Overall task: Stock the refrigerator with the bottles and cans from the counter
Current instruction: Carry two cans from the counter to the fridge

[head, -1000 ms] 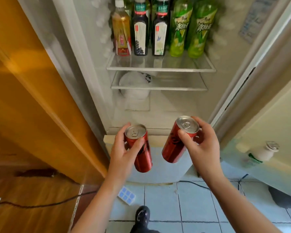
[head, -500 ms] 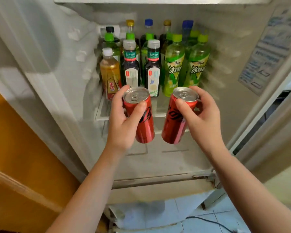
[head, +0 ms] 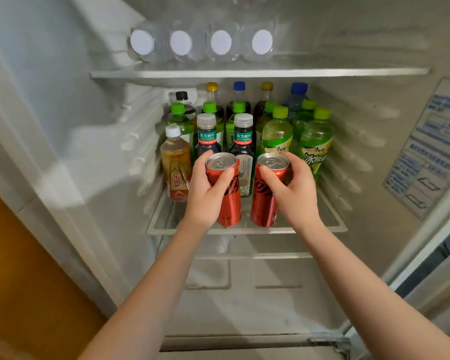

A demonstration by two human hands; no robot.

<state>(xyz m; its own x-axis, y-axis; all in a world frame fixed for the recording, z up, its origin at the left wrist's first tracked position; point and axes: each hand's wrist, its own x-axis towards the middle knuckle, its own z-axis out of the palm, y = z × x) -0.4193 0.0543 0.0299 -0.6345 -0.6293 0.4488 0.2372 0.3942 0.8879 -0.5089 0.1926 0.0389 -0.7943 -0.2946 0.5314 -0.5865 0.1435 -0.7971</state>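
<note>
Left can (head: 230, 201) and right can (head: 265, 203) are upright at the front edge of the shelf (head: 322, 227), gripped by the left hand (head: 205, 196) and right hand (head: 295, 193). Bottles (head: 315, 146) crowd the shelf behind; a sticker (head: 426, 152) lies right of it, an orange panel (head: 24, 281) left.

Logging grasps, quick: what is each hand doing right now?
Left hand: holding the left red can.
Right hand: holding the right red can.

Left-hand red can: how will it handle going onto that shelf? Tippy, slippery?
Tall and slim, so the red can probably tips easily if nudged near its top. Its tab looks unopened, so likely full and fairly heavy for its size. Smooth metal on the glass shelf may slide; the left hand wraps its upper half.
</note>
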